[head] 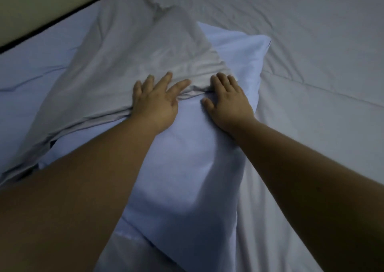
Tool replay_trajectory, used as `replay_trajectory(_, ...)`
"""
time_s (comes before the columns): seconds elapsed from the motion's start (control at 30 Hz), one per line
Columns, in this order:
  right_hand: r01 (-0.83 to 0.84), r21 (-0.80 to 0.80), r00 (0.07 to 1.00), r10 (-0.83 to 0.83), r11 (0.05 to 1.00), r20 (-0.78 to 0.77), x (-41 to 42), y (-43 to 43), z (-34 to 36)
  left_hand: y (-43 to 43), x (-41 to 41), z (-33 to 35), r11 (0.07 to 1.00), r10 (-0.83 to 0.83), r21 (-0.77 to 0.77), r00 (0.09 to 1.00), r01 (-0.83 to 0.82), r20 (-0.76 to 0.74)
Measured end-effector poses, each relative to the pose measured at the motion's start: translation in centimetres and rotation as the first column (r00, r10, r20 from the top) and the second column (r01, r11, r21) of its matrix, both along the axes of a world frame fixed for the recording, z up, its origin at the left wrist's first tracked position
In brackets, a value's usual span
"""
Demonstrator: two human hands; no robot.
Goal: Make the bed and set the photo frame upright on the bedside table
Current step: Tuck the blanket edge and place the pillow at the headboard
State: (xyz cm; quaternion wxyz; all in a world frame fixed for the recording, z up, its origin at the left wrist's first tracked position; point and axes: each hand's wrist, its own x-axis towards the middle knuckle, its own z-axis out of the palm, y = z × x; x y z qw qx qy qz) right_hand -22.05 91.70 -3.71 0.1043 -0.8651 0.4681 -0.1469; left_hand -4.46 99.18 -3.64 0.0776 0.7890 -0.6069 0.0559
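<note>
A pale blue pillow [187,167] lies lengthwise on the bed, running from the near edge toward the middle. A grey pillow or folded grey cover [116,64] overlaps its far left part. My left hand [158,99] rests flat with fingers spread on the bunched grey edge where it meets the blue pillow. My right hand [226,99] lies flat on the blue pillow beside it, fingers together and touching the grey fold. Neither hand grips anything. The photo frame and bedside table are out of view.
A grey wrinkled sheet [301,53] covers the bed to the right and far side. Light blue bedding [31,64] shows on the left. A beige headboard or wall [31,7] with a dark gap runs along the top left.
</note>
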Motion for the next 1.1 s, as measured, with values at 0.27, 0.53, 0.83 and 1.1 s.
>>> replay_trajectory(0.27, -0.028, 0.022, 0.999, 0.029, 0.999, -0.029, 0.6, -0.1, -0.2, -0.3, 0.6, 1.7, 0.980, -0.199, 0.031, 0.963, 0.196, 0.180)
replay_trajectory(0.53, -0.133, 0.117, 0.991, 0.133, 0.984, 0.003, 7.7, 2.2, 2.7, 1.8, 8.4, 8.7, 0.961, -0.267, 0.187, 0.865, 0.205, 0.425)
replay_trajectory(0.83, -0.169, 0.146, 0.985, 0.171, 0.975, -0.001, 27.7, 5.3, 4.4, 9.6, 30.7, 11.8, 0.990, -0.140, 0.080, 0.811, 0.115, 0.568)
replay_trajectory(1.1, -0.238, 0.237, 0.970, 0.243, 0.942, 0.009, 52.0, 14.7, 1.8, 23.9, 54.2, 10.9, 0.991, -0.061, 0.133, 0.784, -0.028, 0.618)
